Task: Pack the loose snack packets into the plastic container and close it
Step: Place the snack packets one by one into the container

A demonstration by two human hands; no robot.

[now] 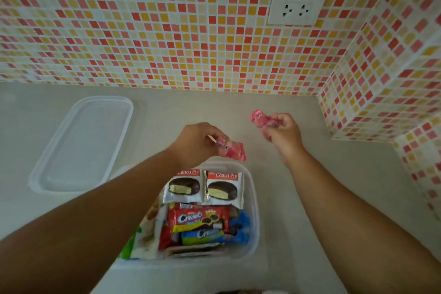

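A clear plastic container (254,200) stands open on the counter below my arms. Inside lie two Choco Pie packets (202,188), a red cream biscuit packet (198,218), blue packets (241,227) and others partly hidden by my left forearm. My left hand (195,143) is shut on a small pink snack packet (232,150), held just above the container's far rim. My right hand (282,131) holds a second pink snack packet (260,119) in the air, to the right of and beyond the container.
The container's clear lid (83,143) lies flat on the beige counter (310,210) at the left. A mosaic-tiled wall with a white socket (296,8) runs behind, and a tiled corner column (381,93) juts out at the right.
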